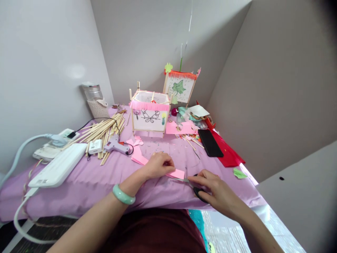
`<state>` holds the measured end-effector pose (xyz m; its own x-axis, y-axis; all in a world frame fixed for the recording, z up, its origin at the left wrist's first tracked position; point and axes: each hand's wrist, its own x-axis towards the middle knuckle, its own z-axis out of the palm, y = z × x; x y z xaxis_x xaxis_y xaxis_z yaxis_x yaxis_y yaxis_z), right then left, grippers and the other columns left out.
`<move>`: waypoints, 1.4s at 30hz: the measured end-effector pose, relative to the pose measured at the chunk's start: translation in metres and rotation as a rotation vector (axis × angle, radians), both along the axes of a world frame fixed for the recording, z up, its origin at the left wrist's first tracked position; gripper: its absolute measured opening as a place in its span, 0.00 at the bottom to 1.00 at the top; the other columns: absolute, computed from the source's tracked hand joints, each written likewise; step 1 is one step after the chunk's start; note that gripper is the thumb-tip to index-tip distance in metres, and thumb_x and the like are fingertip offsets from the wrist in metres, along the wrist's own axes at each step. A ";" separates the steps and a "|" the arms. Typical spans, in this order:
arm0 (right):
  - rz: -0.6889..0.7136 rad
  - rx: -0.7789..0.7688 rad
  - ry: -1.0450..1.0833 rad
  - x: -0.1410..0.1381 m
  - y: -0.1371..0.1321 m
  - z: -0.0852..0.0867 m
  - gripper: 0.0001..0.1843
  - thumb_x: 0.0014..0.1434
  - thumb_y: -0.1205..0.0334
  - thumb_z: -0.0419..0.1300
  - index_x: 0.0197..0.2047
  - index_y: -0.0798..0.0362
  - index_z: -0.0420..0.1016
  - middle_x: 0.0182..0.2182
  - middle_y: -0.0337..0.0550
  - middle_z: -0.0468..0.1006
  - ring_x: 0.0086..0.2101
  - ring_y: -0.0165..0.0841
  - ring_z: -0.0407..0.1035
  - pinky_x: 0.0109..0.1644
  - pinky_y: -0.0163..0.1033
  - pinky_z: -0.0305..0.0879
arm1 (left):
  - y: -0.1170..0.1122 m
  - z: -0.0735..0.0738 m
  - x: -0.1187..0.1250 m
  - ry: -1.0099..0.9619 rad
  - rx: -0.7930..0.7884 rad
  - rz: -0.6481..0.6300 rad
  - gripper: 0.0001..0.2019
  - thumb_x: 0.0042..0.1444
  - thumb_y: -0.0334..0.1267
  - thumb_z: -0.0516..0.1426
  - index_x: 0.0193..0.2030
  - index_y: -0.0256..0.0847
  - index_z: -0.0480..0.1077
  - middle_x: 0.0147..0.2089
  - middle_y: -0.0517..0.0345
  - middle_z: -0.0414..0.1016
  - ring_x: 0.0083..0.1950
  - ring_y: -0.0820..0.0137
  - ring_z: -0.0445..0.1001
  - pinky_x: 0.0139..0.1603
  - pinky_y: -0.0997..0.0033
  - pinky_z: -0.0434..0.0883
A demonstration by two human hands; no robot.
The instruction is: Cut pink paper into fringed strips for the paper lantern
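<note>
A person worked at a lilac-covered table point(101, 179), the left hand point(160, 165) pinched on a pink paper strip point(179, 173) near the front edge, apparently to steady it against the blades. The right hand point(214, 188), a little apart from the left, was wrapped around the black handles of a pair of scissors point(186, 180), whose blades lay along the strip's near edge; whether they were parted could not be told. More pink paper point(138, 155) showed to the left, the hand hiding any join. Low and close to the body, the strip seemed placed for easy sight and reach. Beyond stood a paper lantern point(150, 118) with a pink fringe, seemingly set back to leave working room. A glue gun point(116, 144) lay left, by loose wooden sticks point(105, 125); a phone point(210, 143) lay right, beside a red sheet point(229, 151).
</note>
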<state>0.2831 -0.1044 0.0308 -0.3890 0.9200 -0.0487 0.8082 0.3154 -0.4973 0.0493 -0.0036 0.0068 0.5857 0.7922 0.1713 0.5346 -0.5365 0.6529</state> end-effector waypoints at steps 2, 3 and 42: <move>0.008 0.023 -0.036 -0.001 -0.001 0.000 0.24 0.58 0.68 0.55 0.56 0.37 0.71 0.36 0.39 0.68 0.37 0.33 0.65 0.43 0.39 0.61 | -0.001 -0.001 -0.001 -0.019 -0.005 0.013 0.05 0.49 0.37 0.59 0.26 0.40 0.74 0.30 0.60 0.76 0.34 0.71 0.70 0.39 0.72 0.63; 0.012 0.035 -0.051 -0.002 -0.002 0.000 0.24 0.59 0.67 0.55 0.56 0.37 0.70 0.36 0.40 0.68 0.37 0.33 0.65 0.43 0.39 0.61 | -0.001 -0.001 -0.001 -0.025 -0.005 0.019 0.05 0.49 0.37 0.59 0.26 0.40 0.74 0.30 0.60 0.76 0.34 0.71 0.70 0.39 0.72 0.63; 0.149 0.116 -0.081 0.015 0.031 0.001 0.26 0.57 0.70 0.56 0.58 0.41 0.70 0.39 0.43 0.67 0.40 0.34 0.65 0.47 0.41 0.63 | -0.003 -0.012 0.028 0.184 0.146 0.215 0.06 0.55 0.38 0.56 0.30 0.40 0.70 0.36 0.54 0.74 0.42 0.63 0.70 0.44 0.62 0.62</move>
